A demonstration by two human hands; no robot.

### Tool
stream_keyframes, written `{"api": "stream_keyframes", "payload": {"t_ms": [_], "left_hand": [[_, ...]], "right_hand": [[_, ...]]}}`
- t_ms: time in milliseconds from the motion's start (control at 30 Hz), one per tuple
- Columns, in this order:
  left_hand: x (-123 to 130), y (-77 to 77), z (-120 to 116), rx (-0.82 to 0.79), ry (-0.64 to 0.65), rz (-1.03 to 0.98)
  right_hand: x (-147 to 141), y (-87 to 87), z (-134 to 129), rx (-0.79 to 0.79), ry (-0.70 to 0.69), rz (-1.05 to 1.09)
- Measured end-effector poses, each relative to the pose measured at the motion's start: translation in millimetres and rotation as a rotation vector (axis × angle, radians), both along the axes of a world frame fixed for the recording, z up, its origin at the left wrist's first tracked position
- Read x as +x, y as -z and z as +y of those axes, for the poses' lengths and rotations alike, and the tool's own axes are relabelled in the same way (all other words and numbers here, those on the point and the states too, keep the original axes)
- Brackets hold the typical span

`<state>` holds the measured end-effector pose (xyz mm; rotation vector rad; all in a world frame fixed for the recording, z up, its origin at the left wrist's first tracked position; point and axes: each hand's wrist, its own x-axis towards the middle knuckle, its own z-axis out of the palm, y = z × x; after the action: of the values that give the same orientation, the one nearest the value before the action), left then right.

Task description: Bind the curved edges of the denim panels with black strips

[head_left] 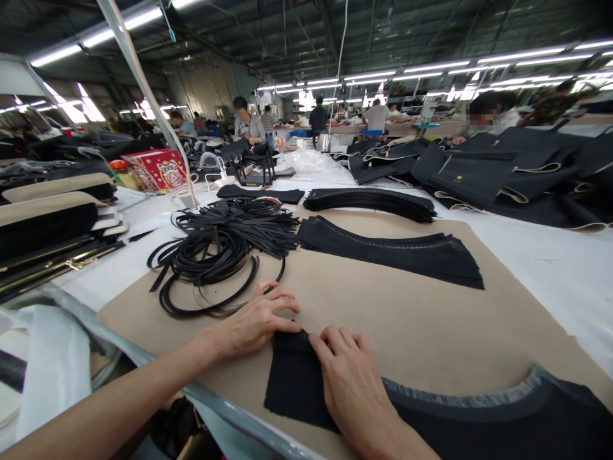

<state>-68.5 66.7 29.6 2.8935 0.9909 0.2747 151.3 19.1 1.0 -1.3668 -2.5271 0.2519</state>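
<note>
A long curved black fabric piece (297, 383) lies before me, with a greyish band along its inward-curving edge. My left hand (261, 319) is at its upper left corner, thumb on the edge and fingers bent. Close beside it, my right hand (352, 377) rests on the fabric, thumb and fingers together pinching the same edge. The small gap between the hands shows a short stretch of that edge. Behind my left hand lies a heap of coiled black strips (211, 255).
A tan board (407, 319) covers the white table. Farther back are a fanned stack of curved black pieces (393, 252) and another dark stack (368, 201). Black panels (479, 172) pile up at right, a red patterned bag (156, 169) stands left, and several people work beyond.
</note>
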Motion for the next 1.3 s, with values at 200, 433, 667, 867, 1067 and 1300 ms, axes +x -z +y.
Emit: {"api": "stream_keyframes", "payload": {"t_ms": [200,433,667,867,1067,1300], "left_hand": [[-15,-0.5,10,0.034,-0.007,0.009],[-6,10.5,-1,0.143,-0.163,-0.061],[-4,15.1,-17,0.191,-0.179,0.006],[30,11.2,-32,0.074,-0.299,-0.262],[66,25.2,-46,-0.229,-0.396,-0.41],[71,7.7,-36,-0.238,-0.376,-0.222]], "right_hand": [[0,-4.9,2,-0.012,-0.016,-0.002],[1,-4.5,3,-0.013,-0.03,-0.022],[3,-7.2,3,0.026,-0.039,-0.019],[4,-4.8,4,0.068,-0.011,-0.003],[19,-13.9,4,-0.032,0.026,0.08],[37,-28.5,10,-0.205,0.038,0.047]]}}
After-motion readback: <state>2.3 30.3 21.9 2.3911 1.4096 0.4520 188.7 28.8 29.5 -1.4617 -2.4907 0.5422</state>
